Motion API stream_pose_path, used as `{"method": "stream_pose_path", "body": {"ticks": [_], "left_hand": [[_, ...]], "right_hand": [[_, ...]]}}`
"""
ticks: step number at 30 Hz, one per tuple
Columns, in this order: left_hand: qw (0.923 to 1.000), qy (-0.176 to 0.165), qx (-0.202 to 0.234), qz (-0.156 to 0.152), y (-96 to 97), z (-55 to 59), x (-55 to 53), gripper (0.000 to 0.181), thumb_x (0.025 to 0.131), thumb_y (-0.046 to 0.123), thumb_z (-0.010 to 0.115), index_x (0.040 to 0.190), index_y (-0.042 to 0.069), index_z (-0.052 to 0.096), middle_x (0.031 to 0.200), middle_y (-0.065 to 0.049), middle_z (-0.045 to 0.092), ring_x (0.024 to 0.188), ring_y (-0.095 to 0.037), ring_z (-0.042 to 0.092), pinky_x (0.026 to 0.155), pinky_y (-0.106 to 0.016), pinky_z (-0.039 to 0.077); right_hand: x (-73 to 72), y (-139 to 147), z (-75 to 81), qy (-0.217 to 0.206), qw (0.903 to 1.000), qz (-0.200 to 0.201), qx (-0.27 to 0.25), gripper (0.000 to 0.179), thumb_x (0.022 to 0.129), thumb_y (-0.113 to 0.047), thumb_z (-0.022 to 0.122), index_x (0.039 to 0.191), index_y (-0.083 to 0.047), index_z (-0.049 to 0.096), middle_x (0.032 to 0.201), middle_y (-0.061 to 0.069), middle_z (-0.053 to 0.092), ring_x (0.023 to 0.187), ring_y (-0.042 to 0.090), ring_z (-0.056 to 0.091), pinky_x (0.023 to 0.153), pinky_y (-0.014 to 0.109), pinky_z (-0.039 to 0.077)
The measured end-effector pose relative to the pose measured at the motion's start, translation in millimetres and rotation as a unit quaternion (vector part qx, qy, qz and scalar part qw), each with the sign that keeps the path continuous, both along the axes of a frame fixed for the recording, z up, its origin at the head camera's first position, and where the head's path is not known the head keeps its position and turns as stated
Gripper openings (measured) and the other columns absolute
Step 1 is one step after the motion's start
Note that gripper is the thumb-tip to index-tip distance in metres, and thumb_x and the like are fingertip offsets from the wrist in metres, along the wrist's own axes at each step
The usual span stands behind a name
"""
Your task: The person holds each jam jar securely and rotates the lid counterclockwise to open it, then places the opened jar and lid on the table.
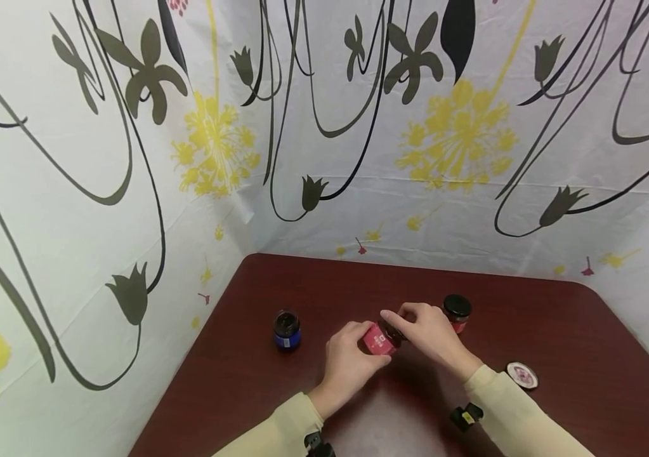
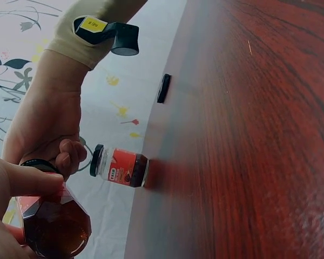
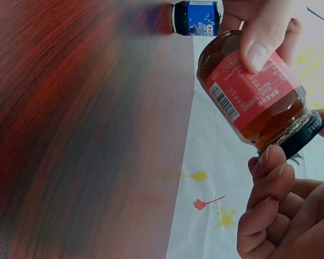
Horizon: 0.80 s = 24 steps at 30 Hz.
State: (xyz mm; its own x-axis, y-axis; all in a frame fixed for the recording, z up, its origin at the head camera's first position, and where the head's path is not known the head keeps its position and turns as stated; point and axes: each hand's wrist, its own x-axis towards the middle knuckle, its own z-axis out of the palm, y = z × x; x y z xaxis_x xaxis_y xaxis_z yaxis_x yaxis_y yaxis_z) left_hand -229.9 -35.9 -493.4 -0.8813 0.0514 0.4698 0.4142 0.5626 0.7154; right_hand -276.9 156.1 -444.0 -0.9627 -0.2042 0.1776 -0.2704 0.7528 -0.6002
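Faceted glass jar [image 3: 248,100]; round black lid [image 3: 302,136] between right fingers [image 3: 272,178].

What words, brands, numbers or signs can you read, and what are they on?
No word reads clearly.
Held amber glass jar, red label: barcode; small print too blurred.
Its round black lid: pale marks, too small.
Dark glass jar with blue label: too blurred.
Standing red-labelled glass jar: unreadable.
Yellow sticker on black wrist camera: too blurred.
Loose round white-and-pink lid: too small.
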Motion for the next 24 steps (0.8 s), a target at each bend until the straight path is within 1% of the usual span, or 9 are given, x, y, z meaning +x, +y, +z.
{"method": "stream_pose_path", "body": {"ticks": [6,14,18,21,24], "left_hand": [[1.0000,-0.002,-0.004,0.004,0.7,-1.7,-0.1,0.057,0.068,0.036,0.094,0.119,0.021,0.072,0.099,0.012,0.063,0.086,-0.015,0.065,0.073,-0.029,0.051],[0.9999,-0.012,-0.006,0.006,1.4,-1.8,1.5,0.056,0.069,0.035,0.094,0.118,0.021,0.071,0.098,0.010,0.061,0.087,-0.020,0.065,0.072,-0.030,0.050],[0.9997,-0.017,-0.010,0.013,1.9,-2.4,2.4,0.057,0.067,0.035,0.095,0.117,0.021,0.070,0.098,0.010,0.060,0.086,-0.017,0.064,0.072,-0.031,0.050],[0.9993,-0.025,-0.018,0.021,2.6,-1.9,2.4,0.060,0.067,0.036,0.095,0.118,0.020,0.069,0.099,0.010,0.060,0.085,-0.012,0.062,0.072,-0.031,0.050],[0.9988,-0.027,-0.031,0.025,3.1,-1.6,1.3,0.067,0.067,0.037,0.094,0.125,0.018,0.067,0.101,0.008,0.060,0.085,-0.009,0.059,0.071,-0.030,0.051]], "right_hand": [[-0.1,0.9,0.3,-0.007,0.9997,0.020,-0.010,0.055,0.086,-0.075,0.057,0.081,-0.021,0.069,0.066,-0.005,0.061,0.060,0.016,0.055,0.053,0.034,0.047],[1.3,2.2,-0.7,-0.011,0.9991,0.037,-0.018,0.047,0.087,-0.072,0.059,0.084,-0.026,0.069,0.068,-0.006,0.063,0.061,0.015,0.056,0.054,0.033,0.048],[2.5,3.0,-1.4,-0.011,0.9987,0.046,-0.018,0.044,0.087,-0.071,0.061,0.087,-0.028,0.069,0.068,-0.007,0.063,0.061,0.014,0.056,0.054,0.032,0.046],[2.8,3.7,-1.1,-0.009,0.9984,0.051,-0.019,0.042,0.087,-0.070,0.062,0.089,-0.028,0.069,0.068,-0.008,0.063,0.061,0.014,0.056,0.054,0.031,0.046],[2.7,4.0,-1.0,-0.007,0.9982,0.055,-0.021,0.042,0.086,-0.070,0.063,0.090,-0.029,0.068,0.066,-0.008,0.062,0.061,0.014,0.056,0.054,0.031,0.046]]}}
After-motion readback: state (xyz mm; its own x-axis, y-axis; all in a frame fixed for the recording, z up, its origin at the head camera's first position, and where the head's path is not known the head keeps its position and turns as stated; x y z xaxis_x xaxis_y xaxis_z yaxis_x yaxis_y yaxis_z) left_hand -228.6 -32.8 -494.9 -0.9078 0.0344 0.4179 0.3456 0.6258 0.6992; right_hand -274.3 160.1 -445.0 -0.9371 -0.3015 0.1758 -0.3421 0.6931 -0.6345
